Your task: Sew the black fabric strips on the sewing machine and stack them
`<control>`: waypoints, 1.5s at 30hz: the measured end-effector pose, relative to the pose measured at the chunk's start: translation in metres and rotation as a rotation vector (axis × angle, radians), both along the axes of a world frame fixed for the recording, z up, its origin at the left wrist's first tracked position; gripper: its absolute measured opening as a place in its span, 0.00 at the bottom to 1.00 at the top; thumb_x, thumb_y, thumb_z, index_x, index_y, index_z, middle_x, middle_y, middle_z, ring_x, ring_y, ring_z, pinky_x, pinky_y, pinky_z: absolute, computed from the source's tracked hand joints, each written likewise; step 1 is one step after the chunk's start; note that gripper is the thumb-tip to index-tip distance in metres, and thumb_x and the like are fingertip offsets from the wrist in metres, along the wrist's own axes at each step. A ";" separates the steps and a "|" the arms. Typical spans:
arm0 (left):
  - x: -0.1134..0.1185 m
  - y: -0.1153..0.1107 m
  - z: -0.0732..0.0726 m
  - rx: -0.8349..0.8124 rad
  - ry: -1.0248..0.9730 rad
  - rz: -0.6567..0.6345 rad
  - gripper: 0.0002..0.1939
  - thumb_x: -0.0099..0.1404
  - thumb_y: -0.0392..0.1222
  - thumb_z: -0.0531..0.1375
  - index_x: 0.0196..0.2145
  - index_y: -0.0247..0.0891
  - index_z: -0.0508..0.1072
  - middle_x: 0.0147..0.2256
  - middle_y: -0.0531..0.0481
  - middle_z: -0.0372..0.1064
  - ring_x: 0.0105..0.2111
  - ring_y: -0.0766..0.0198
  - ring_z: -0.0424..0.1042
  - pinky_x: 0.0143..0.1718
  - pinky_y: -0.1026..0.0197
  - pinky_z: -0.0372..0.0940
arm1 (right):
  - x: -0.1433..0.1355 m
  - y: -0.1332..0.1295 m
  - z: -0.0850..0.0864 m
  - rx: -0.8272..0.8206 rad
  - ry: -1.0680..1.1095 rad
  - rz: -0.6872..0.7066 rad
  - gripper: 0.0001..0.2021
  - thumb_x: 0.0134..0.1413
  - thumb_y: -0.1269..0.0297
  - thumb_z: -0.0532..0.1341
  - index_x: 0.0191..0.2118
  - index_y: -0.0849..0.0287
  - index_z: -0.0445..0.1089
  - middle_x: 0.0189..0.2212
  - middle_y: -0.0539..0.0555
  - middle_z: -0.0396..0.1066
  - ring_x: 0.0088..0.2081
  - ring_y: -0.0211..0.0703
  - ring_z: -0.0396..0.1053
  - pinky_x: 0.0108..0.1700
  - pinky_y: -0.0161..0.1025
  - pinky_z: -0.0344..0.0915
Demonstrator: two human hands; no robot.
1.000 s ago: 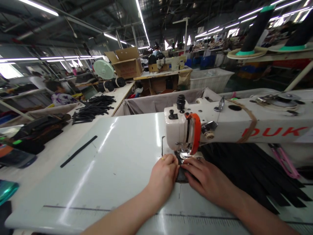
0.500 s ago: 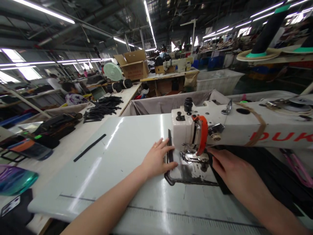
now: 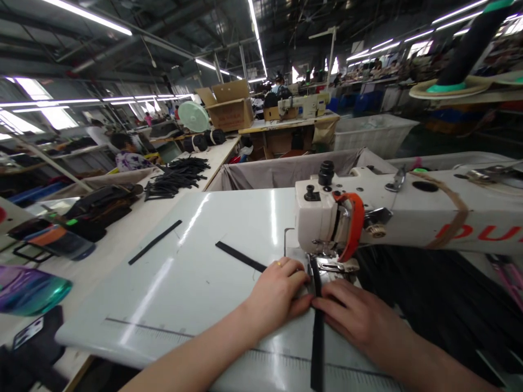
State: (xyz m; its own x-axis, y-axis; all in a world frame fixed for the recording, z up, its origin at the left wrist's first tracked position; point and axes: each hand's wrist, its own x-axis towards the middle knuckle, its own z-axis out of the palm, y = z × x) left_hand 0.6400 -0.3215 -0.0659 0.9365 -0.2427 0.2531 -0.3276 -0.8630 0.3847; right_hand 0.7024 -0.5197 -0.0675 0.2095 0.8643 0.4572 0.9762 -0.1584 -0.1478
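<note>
A white sewing machine (image 3: pixel 392 215) with an orange guard stands on the white table (image 3: pixel 196 272). A narrow black strap (image 3: pixel 317 337) runs from under the presser foot (image 3: pixel 327 267) toward me. My left hand (image 3: pixel 278 294) presses flat on the table just left of the strap, fingertips touching it; a ring shows on one finger. My right hand (image 3: pixel 359 316) lies flat on the strap's right side near the foot. A second black strap (image 3: pixel 241 257) lies slanted on the table behind my left hand.
Another black strip (image 3: pixel 155 242) lies farther left on the table. A heap of black straps (image 3: pixel 433 294) sits right of the machine. On the left bench are dark bags (image 3: pixel 102 204), more strips (image 3: pixel 175 174) and a teal object (image 3: pixel 28 288). A grey fabric bin (image 3: pixel 281 169) stands behind; a person sits far left.
My left hand slid a finished strap away to the left. My right hand brought a new strap from the heap under the foot, and both hands closed in on it.
</note>
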 end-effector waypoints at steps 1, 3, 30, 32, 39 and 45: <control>-0.002 0.002 0.000 -0.025 -0.001 0.000 0.14 0.61 0.37 0.64 0.45 0.36 0.73 0.43 0.45 0.71 0.44 0.54 0.69 0.49 0.52 0.68 | 0.000 -0.002 -0.001 0.025 -0.126 0.029 0.15 0.59 0.78 0.52 0.44 0.62 0.73 0.37 0.59 0.74 0.40 0.48 0.73 0.39 0.42 0.73; -0.006 0.004 -0.002 -0.060 -0.019 -0.011 0.19 0.62 0.36 0.62 0.51 0.37 0.71 0.46 0.45 0.71 0.47 0.54 0.68 0.51 0.52 0.67 | 0.000 -0.007 -0.003 0.047 -0.273 0.071 0.17 0.60 0.78 0.49 0.47 0.64 0.72 0.40 0.61 0.75 0.43 0.48 0.73 0.40 0.42 0.72; 0.001 -0.002 -0.019 -0.125 -0.108 -0.042 0.13 0.70 0.35 0.54 0.49 0.35 0.73 0.52 0.41 0.72 0.57 0.55 0.68 0.60 0.50 0.65 | -0.003 -0.007 -0.018 0.006 -0.315 -0.013 0.22 0.55 0.81 0.48 0.50 0.66 0.73 0.46 0.61 0.77 0.48 0.45 0.73 0.46 0.38 0.74; 0.001 -0.004 -0.020 -0.096 -0.109 -0.030 0.13 0.70 0.34 0.53 0.50 0.34 0.72 0.52 0.40 0.72 0.57 0.55 0.68 0.60 0.50 0.65 | -0.004 -0.006 -0.017 0.009 -0.297 -0.017 0.22 0.55 0.82 0.48 0.50 0.67 0.73 0.46 0.61 0.77 0.48 0.45 0.73 0.47 0.38 0.73; 0.005 -0.005 -0.022 0.004 -0.110 -0.026 0.12 0.71 0.34 0.53 0.49 0.31 0.71 0.52 0.39 0.71 0.57 0.54 0.67 0.61 0.53 0.64 | -0.005 -0.004 -0.013 0.050 -0.259 -0.044 0.22 0.55 0.83 0.47 0.48 0.68 0.73 0.44 0.61 0.77 0.46 0.45 0.74 0.46 0.38 0.74; 0.005 -0.007 -0.023 0.026 -0.096 -0.028 0.14 0.71 0.33 0.53 0.52 0.31 0.69 0.54 0.38 0.70 0.59 0.54 0.66 0.62 0.51 0.63 | -0.004 -0.004 -0.014 0.071 -0.258 -0.030 0.20 0.56 0.82 0.48 0.47 0.69 0.74 0.44 0.61 0.77 0.47 0.45 0.74 0.48 0.38 0.73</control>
State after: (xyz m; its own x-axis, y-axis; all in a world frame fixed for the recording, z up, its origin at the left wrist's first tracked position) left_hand 0.6454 -0.3280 -0.0892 0.9011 -0.2758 0.3345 -0.3856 -0.8626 0.3275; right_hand 0.6979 -0.5234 -0.0814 0.1032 0.8234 0.5580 0.9782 -0.1856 0.0931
